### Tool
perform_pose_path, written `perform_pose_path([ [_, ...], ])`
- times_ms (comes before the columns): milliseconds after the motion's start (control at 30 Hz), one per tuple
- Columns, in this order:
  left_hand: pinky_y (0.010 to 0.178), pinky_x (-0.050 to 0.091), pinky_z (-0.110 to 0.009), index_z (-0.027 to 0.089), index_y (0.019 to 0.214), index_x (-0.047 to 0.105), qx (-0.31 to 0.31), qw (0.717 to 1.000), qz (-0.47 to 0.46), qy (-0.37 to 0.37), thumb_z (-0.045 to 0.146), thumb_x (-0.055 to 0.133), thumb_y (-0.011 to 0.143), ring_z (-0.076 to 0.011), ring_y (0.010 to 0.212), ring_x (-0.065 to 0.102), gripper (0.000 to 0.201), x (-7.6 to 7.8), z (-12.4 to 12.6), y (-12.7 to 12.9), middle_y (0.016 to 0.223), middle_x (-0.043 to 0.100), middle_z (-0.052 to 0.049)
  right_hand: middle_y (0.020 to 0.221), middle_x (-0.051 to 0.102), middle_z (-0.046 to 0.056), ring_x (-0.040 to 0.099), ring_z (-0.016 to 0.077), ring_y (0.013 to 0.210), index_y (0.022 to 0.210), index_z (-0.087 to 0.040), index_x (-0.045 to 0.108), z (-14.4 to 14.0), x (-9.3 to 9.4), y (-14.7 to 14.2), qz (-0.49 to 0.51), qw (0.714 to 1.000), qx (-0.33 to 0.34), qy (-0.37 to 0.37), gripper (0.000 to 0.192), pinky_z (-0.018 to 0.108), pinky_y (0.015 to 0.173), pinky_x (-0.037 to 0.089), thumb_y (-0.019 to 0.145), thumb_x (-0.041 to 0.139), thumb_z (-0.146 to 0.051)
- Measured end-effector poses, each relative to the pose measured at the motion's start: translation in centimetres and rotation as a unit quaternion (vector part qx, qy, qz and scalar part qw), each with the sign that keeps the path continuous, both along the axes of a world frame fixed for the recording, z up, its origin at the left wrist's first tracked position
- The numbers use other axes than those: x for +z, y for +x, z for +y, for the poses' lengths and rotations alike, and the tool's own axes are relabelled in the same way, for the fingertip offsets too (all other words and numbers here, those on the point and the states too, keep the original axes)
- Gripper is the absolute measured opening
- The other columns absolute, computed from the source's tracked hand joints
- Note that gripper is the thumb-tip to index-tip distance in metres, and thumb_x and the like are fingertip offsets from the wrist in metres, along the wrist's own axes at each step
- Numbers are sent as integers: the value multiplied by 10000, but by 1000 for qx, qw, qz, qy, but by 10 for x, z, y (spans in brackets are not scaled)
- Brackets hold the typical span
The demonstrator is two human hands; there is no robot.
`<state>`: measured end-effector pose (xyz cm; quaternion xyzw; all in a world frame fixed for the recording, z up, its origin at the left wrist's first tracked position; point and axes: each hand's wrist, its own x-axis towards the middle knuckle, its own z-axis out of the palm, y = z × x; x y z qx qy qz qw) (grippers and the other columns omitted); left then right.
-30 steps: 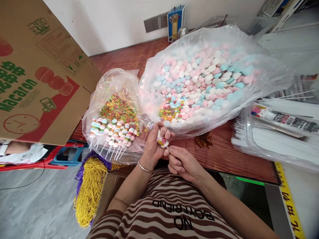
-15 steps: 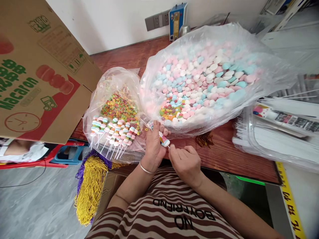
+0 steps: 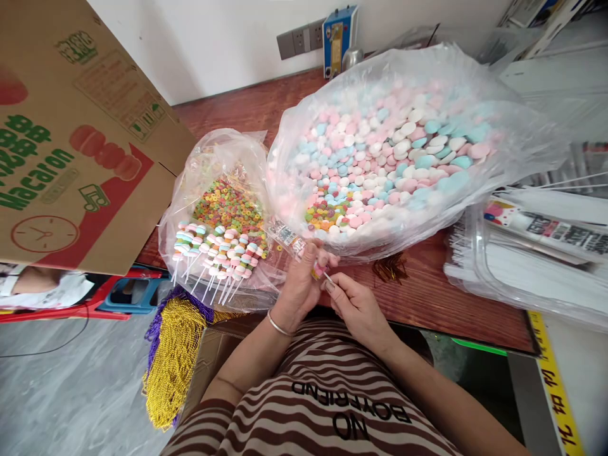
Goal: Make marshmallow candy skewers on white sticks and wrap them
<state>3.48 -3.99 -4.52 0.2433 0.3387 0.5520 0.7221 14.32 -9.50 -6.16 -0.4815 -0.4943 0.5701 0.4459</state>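
My left hand (image 3: 300, 284) is closed around a clear printed candy wrapper (image 3: 287, 238), whose far end points up and left over the cereal bag. Candy inside it shows partly between my fingers; the rest is hidden. A white stick (image 3: 329, 277) comes out of the near end, and my right hand (image 3: 355, 309) pinches it between thumb and fingers. To the left, several finished candy skewers (image 3: 223, 253) of pastel discs and coloured rings lie on a plastic bag (image 3: 178, 183) of small ring candies (image 3: 228, 202). Beyond my hands spreads a large open bag (image 3: 294, 126) of pastel candy discs (image 3: 370, 164).
A cardboard box (image 3: 118, 95) stands at the left. At the right, a clear tray (image 3: 468, 278) holds white sticks and a stack of printed wrappers (image 3: 560, 231). Gold tinsel (image 3: 390, 267) lies near the table edge. Gold beads (image 3: 173, 361) hang below; a blue device (image 3: 339, 38) stands by the wall.
My right hand has turned, its thumb now showing on the stick. The candy's white end, visible before, is now covered, and the wrapper has shifted slightly down and right.
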Motion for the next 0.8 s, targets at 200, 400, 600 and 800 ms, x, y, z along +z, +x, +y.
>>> perform_pose_path([
  [200, 990, 504, -341, 189, 1047, 710, -32, 997, 72, 6, 485, 779, 838, -191, 930, 712, 370, -5, -18, 13, 861, 754, -38, 815, 664, 15, 590, 188, 754, 952, -194, 693, 7, -5, -8, 6, 998, -61, 30, 260, 288, 715, 484, 962, 566, -421],
  [400, 1204, 352, -375, 194, 1169, 762, -53, 981, 175, 68, 475, 582, 973, -246, 1340, 580, 388, -15, -23, 2, 1288, 730, -97, 840, 730, 48, 652, 195, 744, 928, -188, 648, 5, -9, -10, -106, 988, -65, 87, 265, 280, 676, 480, 1024, 470, -359],
  [600, 1197, 361, -397, 239, 1261, 741, -73, 987, 142, 31, 524, 667, 922, -247, 1291, 607, 449, -9, -29, 1, 1321, 719, -87, 922, 787, 135, 702, 215, 681, 1214, -117, 608, 3, -23, -5, -359, 868, -180, 292, 280, 312, 623, 453, 1062, 429, -270],
  [800, 945, 512, -340, 165, 938, 819, -67, 986, 150, -2, 418, 825, 806, -192, 895, 691, 286, 0, -25, -18, 946, 791, -79, 735, 757, 85, 607, 163, 549, 1210, -93, 644, 4, -24, 7, -422, 795, -168, 401, 262, 318, 612, 401, 1051, 465, -199],
])
